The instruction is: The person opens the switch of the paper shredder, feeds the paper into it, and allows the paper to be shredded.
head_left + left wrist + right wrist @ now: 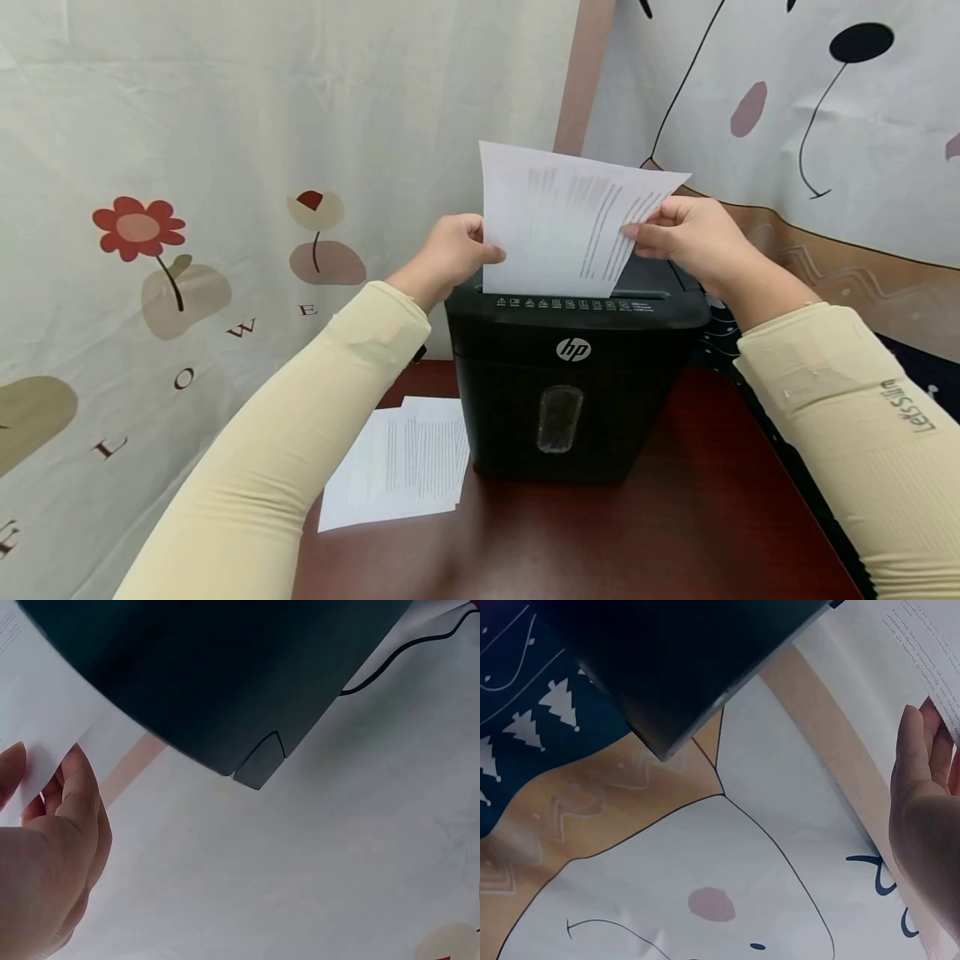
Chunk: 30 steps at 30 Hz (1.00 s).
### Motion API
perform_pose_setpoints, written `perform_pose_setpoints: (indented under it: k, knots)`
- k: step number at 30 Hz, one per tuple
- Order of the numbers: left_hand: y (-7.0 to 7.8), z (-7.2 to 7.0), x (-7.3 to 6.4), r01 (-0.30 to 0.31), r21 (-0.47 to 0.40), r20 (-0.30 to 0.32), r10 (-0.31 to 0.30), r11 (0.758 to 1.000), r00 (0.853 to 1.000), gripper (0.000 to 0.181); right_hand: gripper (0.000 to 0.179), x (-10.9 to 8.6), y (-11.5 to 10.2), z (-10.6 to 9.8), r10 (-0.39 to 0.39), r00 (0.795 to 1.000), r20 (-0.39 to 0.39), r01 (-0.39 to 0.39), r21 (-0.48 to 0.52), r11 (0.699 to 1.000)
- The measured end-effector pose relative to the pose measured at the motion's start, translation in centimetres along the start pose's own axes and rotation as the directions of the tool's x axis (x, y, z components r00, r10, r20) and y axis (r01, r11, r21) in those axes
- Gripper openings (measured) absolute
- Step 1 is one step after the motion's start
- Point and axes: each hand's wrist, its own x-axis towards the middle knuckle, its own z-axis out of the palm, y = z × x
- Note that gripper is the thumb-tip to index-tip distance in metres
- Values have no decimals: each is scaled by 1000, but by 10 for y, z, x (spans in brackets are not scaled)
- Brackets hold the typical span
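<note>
A printed sheet of paper [555,221] stands upright over the black HP paper shredder [510,400], its lower edge at the slot [641,294] on top. My left hand [450,250] pinches the sheet's left edge between thumb and fingers. On the other side, my right hand [693,237] pinches the right edge, where the sheet curves slightly. In the left wrist view the left hand [56,855] has the paper [45,712] between thumb and fingers. The right wrist view catches the right hand [930,802] at the edge of the printed sheet [930,656].
Several printed sheets [408,467] lie on the dark red table [570,542], left of the shredder. A patterned curtain [300,108] hangs close behind and along the left. From the shredder's body a black cord [405,656] runs off in the left wrist view.
</note>
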Motion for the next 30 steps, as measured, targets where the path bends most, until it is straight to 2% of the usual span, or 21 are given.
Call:
perform_pose_setpoints:
  k: [9, 13, 20, 30]
  knots:
    - [-4, 4, 5, 4, 18, 10, -4, 1000, 1000, 11, 16, 3, 2, 0, 50, 999, 15, -49, -26, 998]
    - [-6, 6, 8, 12, 15, 17, -12, 1000, 1000, 6, 19, 5, 3, 1, 49, 999, 20, -49, -21, 999]
    - [-7, 8, 10, 8, 10, 21, -9, 1000, 1000, 6, 31, 5, 5, 2, 61, 998, 22, -60, -53, 997]
    - [-9, 10, 10, 9, 17, 47, -10, 1000, 999, 24, 29, 7, 9, 4, 56, 998, 25, -55, -60, 997]
